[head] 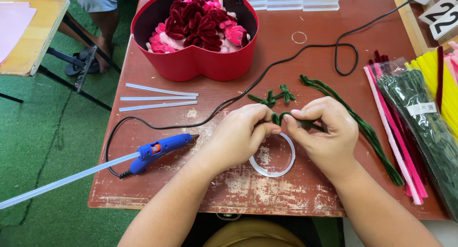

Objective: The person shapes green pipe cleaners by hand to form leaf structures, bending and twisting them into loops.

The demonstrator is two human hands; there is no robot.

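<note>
Hands meet over the worn red table (296,189), at its middle. Left hand (238,135) pinches one end of a dark green pipe cleaner (281,117); right hand (324,132) closes thumb and forefinger on the same stem just beside it, bending a small loop between them. White ring (273,156) lies directly beneath. Finished green leaf sprig (274,97) sits at 12 o'clock from the hands, heart-shaped red box (195,61) of pink and maroon blooms at 11. Blue glue gun (157,150) rests at 9, nozzle toward the left wrist, black cord (267,73) trailing behind the work. Risk, in my judgement: a forearm brushing that nozzle, or snagging the cord and dragging the gun.
</note>
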